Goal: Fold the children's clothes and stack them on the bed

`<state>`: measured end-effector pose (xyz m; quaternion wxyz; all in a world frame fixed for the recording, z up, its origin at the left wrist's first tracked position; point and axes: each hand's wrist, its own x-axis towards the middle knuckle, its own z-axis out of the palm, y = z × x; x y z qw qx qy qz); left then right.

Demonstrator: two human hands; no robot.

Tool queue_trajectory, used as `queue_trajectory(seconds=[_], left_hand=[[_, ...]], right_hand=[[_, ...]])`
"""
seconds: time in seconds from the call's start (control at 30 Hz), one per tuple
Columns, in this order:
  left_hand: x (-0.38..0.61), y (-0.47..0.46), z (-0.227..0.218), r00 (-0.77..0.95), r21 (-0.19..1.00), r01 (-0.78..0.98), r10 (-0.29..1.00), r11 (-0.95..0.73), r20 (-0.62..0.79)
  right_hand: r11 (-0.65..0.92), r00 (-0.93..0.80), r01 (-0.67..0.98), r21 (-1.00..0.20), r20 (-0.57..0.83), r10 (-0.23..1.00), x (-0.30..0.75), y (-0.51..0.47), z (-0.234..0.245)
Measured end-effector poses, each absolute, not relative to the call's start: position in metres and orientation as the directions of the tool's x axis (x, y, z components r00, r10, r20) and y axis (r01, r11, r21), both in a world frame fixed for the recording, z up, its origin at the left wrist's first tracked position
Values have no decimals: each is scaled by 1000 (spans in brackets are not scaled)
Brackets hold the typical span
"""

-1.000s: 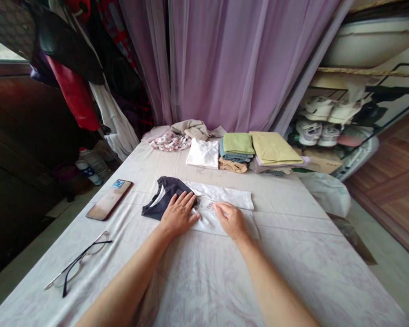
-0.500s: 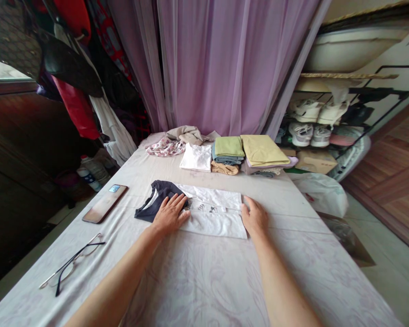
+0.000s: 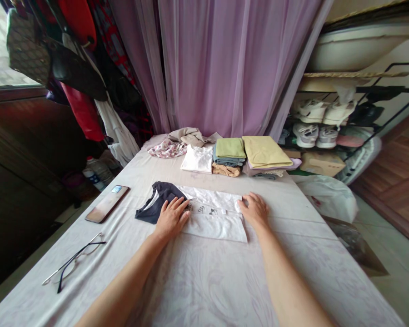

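Observation:
A white T-shirt (image 3: 209,230) with dark navy shoulders and small black drawings lies on the table, its sides folded inward into a long strip. The neckline points left and the hem right. My left hand (image 3: 171,217) rests flat on it where the dark part meets the white, fingers stretched out and holding nothing. At the hem's far corner is my right hand (image 3: 255,211), its fingers curled and its thumb on the cloth edge, pinching it. The fingertips are partly hidden.
Folded clothes, among them a white one (image 3: 197,159), a green one (image 3: 230,148) and a yellow one (image 3: 266,152), sit at the back. A phone (image 3: 107,204) and glasses (image 3: 75,261) lie left. Bags (image 3: 77,68) hang at left; a shoe rack (image 3: 404,91) stands right.
My right hand has shifted slightly up to the hem's far corner, and its fingers have curled in on the cloth. My left hand stays flat in place. The view has shifted slightly.

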<state>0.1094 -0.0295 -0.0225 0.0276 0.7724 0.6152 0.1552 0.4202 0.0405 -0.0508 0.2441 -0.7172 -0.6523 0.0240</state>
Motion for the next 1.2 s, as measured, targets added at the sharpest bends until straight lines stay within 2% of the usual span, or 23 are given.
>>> queue_trajectory(seconds=[0.1, 0.17, 0.27, 0.33, 0.5, 0.77, 1.2], left_hand=[[92, -24, -16, 93, 330, 925, 953, -190, 289], [71, -20, -7, -39, 339, 938, 951, -71, 308], [36, -13, 5, -249, 254, 949, 942, 190, 225], [17, -9, 10, -296, 193, 944, 945, 268, 139], [1, 2, 16, -304, 149, 942, 953, 300, 3], [0, 19, 21, -271, 155, 942, 947, 297, -169], [3, 11, 13, -326, 136, 933, 942, 334, -77]], right_hand=[[33, 130, 912, -409, 364, 922, 425, 40, -56], [50, 145, 908, -416, 422, 895, 429, 38, -61], [34, 159, 917, -397, 442, 883, 433, 30, -66], [33, 144, 925, -379, 429, 892, 434, 25, -69], [68, 105, 925, -375, 421, 901, 433, 17, -71], [144, 17, 925, -353, 415, 910, 435, 12, -70], [157, 68, 898, -410, 483, 873, 430, 12, -69]])
